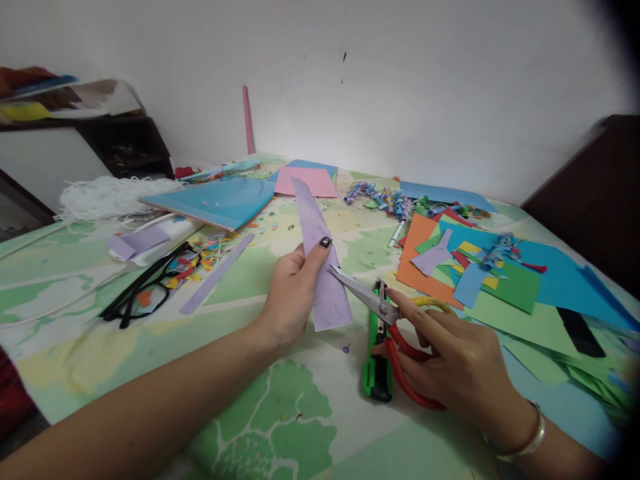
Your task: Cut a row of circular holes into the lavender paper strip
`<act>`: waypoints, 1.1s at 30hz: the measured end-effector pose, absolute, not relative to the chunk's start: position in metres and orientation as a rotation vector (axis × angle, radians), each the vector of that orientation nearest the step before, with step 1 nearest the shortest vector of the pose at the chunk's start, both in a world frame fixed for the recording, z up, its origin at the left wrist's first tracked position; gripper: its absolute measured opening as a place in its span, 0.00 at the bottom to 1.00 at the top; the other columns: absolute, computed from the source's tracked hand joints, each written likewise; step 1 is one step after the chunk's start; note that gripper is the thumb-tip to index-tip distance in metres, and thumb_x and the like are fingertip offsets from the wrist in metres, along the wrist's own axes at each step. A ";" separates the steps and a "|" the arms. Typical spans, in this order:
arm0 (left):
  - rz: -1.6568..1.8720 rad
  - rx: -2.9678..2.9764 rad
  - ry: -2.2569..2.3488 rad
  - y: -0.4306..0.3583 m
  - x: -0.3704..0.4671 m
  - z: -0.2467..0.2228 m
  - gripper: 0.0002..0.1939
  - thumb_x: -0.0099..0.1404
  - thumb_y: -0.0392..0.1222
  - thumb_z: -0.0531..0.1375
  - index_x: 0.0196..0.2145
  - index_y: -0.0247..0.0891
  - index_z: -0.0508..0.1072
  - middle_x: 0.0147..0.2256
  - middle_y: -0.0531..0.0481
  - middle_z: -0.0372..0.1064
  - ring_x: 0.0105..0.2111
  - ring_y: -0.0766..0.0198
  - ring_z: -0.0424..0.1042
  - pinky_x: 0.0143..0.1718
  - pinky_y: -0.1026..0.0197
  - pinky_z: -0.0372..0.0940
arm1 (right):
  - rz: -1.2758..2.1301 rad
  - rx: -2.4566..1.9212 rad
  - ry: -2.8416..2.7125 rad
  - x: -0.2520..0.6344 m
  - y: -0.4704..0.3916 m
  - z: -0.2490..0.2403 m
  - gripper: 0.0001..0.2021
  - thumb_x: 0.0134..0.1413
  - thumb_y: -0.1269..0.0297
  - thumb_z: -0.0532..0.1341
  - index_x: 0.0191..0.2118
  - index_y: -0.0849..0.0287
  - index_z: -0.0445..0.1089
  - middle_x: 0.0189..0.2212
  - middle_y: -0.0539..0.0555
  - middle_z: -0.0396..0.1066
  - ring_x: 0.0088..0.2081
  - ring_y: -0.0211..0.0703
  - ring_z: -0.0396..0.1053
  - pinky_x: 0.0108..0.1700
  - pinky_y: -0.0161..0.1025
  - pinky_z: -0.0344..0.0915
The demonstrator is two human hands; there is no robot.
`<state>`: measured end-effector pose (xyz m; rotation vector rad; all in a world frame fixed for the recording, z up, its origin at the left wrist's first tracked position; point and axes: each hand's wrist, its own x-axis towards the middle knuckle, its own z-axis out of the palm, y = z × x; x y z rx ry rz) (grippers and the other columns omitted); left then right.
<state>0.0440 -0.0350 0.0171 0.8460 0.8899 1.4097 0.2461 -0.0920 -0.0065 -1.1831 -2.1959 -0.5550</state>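
Note:
My left hand (293, 290) pinches a long strip of purple paper (330, 303) between thumb and fingers, holding it upright above the middle of the table. My right hand (450, 353) is wrapped round the red and yellow handles of the scissors (357, 290). The scissor tips meet the strip's right edge, just below my left thumb; the blades look nearly closed. Under the scissors lies a green and black cutter (376, 373). A narrower purple strip (215, 277) lies on the table to the left.
Black glasses (145, 293) and paper scraps (187, 267) lie left, near a blue folder (220, 200) and white shredded strands (107, 200). Coloured sheets (515, 280), curled paper pieces (380, 200) and a black phone-like object (580, 331) are at the right.

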 end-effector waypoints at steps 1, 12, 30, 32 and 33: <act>1.411 0.847 0.882 -0.035 0.044 0.017 0.13 0.56 0.50 0.64 0.30 0.36 0.75 0.24 0.51 0.72 0.26 0.64 0.70 0.32 0.61 0.66 | -0.528 -1.188 -2.191 0.246 -0.092 -0.007 0.26 0.48 0.62 0.64 0.56 0.57 0.66 0.17 0.44 0.60 0.18 0.33 0.57 0.22 0.32 0.52; 1.351 0.893 0.655 -0.036 0.036 0.021 0.07 0.48 0.39 0.67 0.28 0.36 0.78 0.27 0.51 0.71 0.29 0.65 0.67 0.32 0.64 0.62 | -0.129 -1.256 -1.994 0.250 -0.089 -0.003 0.27 0.47 0.59 0.67 0.55 0.60 0.68 0.17 0.43 0.55 0.17 0.29 0.54 0.21 0.29 0.55; 1.299 0.968 0.551 -0.030 0.039 0.015 0.05 0.54 0.37 0.68 0.31 0.36 0.79 0.33 0.47 0.77 0.39 0.62 0.73 0.47 0.60 0.62 | -0.012 -1.321 -2.001 0.252 -0.088 -0.003 0.30 0.46 0.59 0.67 0.57 0.55 0.65 0.19 0.43 0.58 0.19 0.30 0.55 0.22 0.30 0.55; 1.315 0.972 0.537 -0.028 0.039 0.014 0.05 0.52 0.35 0.68 0.30 0.37 0.79 0.32 0.49 0.77 0.37 0.64 0.73 0.47 0.61 0.63 | -0.007 -1.344 -2.020 0.252 -0.088 -0.002 0.30 0.46 0.59 0.67 0.57 0.55 0.64 0.19 0.43 0.59 0.20 0.31 0.56 0.23 0.31 0.55; 1.320 0.975 0.531 -0.028 0.039 0.014 0.04 0.52 0.35 0.68 0.29 0.37 0.79 0.32 0.49 0.77 0.37 0.64 0.73 0.47 0.61 0.63 | -0.008 -1.351 -2.028 0.252 -0.088 -0.002 0.30 0.46 0.58 0.67 0.57 0.55 0.64 0.19 0.43 0.59 0.20 0.31 0.56 0.23 0.31 0.55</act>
